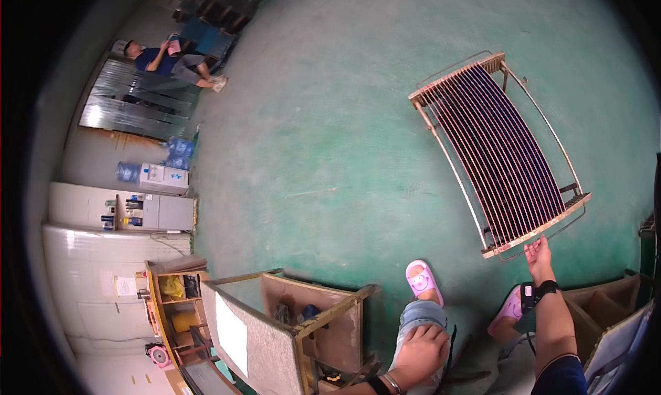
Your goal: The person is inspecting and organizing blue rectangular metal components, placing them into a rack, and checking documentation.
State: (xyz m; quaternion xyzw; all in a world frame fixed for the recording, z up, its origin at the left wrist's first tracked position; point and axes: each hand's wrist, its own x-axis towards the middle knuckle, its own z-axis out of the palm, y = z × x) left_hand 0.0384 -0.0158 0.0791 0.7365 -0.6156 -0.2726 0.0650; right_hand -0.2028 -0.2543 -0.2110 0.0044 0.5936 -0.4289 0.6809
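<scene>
While left hand rests, right hand grips rack.

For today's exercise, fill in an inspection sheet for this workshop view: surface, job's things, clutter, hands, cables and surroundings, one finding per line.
Surface: green painted concrete floor, worn pale in patches.
Job's things: long metal rack of thin parallel tubes, held above the floor by its near end.
Clutter: open wooden crates beside the legs; another crate at the right.
Hands: right hand grips the rack's near edge, a black wrist strap behind it; left hand rests on the knee.
Cables: nothing seen.
Surroundings: a person sitting far off, a water dispenser with bottles, wooden shelves, pink slippers on the feet.
</scene>
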